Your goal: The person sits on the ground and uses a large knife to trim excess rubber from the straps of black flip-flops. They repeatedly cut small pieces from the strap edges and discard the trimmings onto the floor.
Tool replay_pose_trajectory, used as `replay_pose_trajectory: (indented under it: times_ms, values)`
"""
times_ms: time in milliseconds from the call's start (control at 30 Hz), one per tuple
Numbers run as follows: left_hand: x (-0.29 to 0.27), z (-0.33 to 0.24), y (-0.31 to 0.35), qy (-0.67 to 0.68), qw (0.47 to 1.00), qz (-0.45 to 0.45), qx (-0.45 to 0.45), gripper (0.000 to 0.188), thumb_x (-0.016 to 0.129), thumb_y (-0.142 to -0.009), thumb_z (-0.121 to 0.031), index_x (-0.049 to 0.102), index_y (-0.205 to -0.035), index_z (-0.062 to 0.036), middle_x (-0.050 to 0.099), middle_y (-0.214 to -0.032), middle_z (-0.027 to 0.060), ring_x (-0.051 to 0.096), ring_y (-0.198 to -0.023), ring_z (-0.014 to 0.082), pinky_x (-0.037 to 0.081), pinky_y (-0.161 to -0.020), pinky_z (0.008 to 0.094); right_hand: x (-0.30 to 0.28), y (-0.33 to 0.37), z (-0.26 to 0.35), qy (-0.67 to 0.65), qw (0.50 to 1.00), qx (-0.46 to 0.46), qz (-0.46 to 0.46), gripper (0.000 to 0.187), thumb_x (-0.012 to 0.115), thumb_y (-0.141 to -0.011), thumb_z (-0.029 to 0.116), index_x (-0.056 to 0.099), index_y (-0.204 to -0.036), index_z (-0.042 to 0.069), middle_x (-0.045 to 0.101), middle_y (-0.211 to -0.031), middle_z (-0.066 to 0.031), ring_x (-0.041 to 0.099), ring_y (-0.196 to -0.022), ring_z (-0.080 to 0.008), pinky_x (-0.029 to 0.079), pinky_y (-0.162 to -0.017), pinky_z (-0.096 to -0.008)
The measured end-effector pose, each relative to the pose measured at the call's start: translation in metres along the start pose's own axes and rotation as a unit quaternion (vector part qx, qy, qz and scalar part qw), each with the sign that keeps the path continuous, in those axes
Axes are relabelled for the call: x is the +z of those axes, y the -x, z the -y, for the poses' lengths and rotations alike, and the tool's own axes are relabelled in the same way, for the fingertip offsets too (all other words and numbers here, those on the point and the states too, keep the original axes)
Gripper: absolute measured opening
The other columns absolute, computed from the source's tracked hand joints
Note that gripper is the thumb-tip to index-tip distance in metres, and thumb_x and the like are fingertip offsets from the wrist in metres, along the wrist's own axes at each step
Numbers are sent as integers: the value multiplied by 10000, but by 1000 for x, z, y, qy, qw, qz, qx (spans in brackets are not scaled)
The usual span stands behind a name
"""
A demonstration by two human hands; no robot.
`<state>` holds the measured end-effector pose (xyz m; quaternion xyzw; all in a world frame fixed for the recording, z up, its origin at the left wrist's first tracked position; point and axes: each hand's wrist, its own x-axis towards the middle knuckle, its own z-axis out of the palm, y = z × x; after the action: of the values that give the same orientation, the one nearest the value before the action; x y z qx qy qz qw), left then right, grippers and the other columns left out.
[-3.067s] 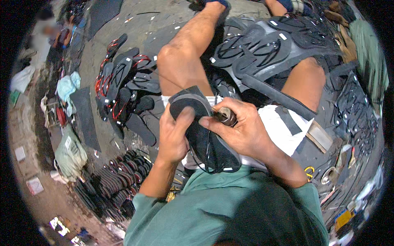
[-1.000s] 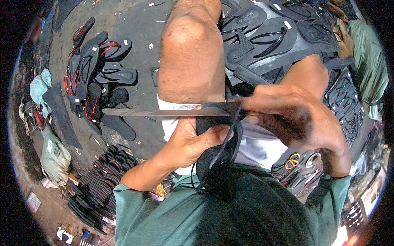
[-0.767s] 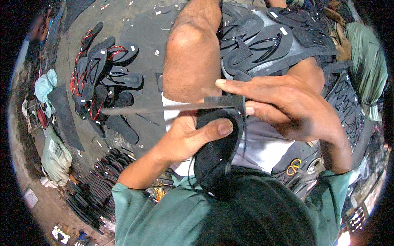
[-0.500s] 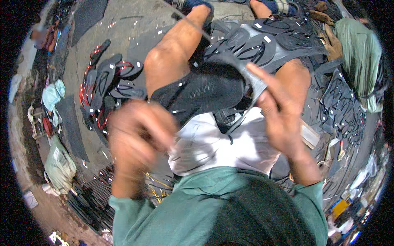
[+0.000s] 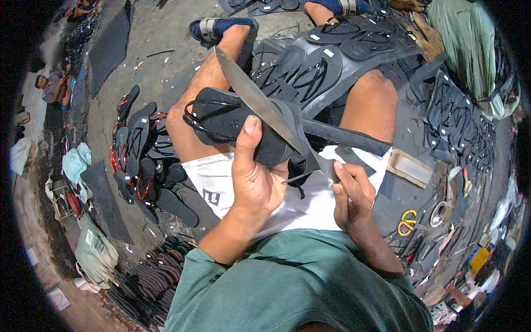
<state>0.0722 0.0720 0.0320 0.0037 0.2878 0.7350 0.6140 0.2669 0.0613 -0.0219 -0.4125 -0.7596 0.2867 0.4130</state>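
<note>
My left hand (image 5: pixel 257 185) grips a black flip-flop (image 5: pixel 214 119) over my lap, thumb pressed on its top and the other fingers underneath, mostly hidden. Black glossy straps stand up at its far left end. My right hand (image 5: pixel 354 193) is closed on a long-bladed knife (image 5: pixel 257 102), whose handle is largely hidden by the fingers. The wide blade slants up to the left, lying along the right edge of the flip-flop. A dark flat strip (image 5: pixel 348 135) reaches from beside the flip-flop toward my right thigh.
Several finished-looking black flip-flops (image 5: pixel 321 72) lie on a grey board between my legs. More flip-flops are heaped left (image 5: pixel 138 133) and right (image 5: pixel 459 122). Yellow-handled scissors (image 5: pixel 407 222) and a framed block (image 5: pixel 410 167) lie at right. A person (image 5: pixel 55 88) sits far left.
My left hand has moved up and right and now grips the flip-flop. My right hand has dropped lower, and the knife blade now shows clearly across the flip-flop's edge.
</note>
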Motion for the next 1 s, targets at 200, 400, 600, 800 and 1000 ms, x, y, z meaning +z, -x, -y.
replay_pose_trajectory:
  times_ms: [200,400,600,800,1000]
  values:
    - [-16,5,7,-79,996,-24,21,269,662,-987,-286,637,-1194,-117,713,-1129,14,705,-995,146,597,-866,308,-4,-16,8,-16,996,46,76,556,763,-817,81,616,-1349,149,642,-918,-122,655,-746,-294,534,-651,-389]
    - [-6,1,12,-49,996,-69,3,276,677,-976,-324,650,-1161,-121,730,-1060,15,713,-906,128,606,-797,289,2,-35,24,-30,994,47,89,514,742,-858,99,619,-1356,138,645,-917,-122,651,-730,-292,533,-647,-379]
    - [-13,4,19,-90,992,-92,-3,290,676,-971,-334,647,-1150,-109,737,-1002,21,716,-838,113,613,-700,257,-4,-49,35,-54,985,86,138,446,713,-902,110,633,-1341,121,654,-917,-138,663,-739,-310,538,-655,-383]
    - [-38,9,38,-105,988,-112,-16,369,697,-942,-351,636,-1171,-68,731,-1055,59,719,-874,140,615,-713,272,-12,-54,40,-123,957,133,228,395,686,-929,94,645,-1322,93,665,-919,-160,674,-727,-309,534,-655,-375]
    - [-71,4,51,-104,991,-87,-18,433,709,-920,-391,624,-1200,-72,723,-1090,67,716,-928,178,608,-824,311,0,-51,46,-183,945,155,224,351,660,-959,112,655,-1309,83,657,-893,-143,666,-705,-297,534,-641,-368]
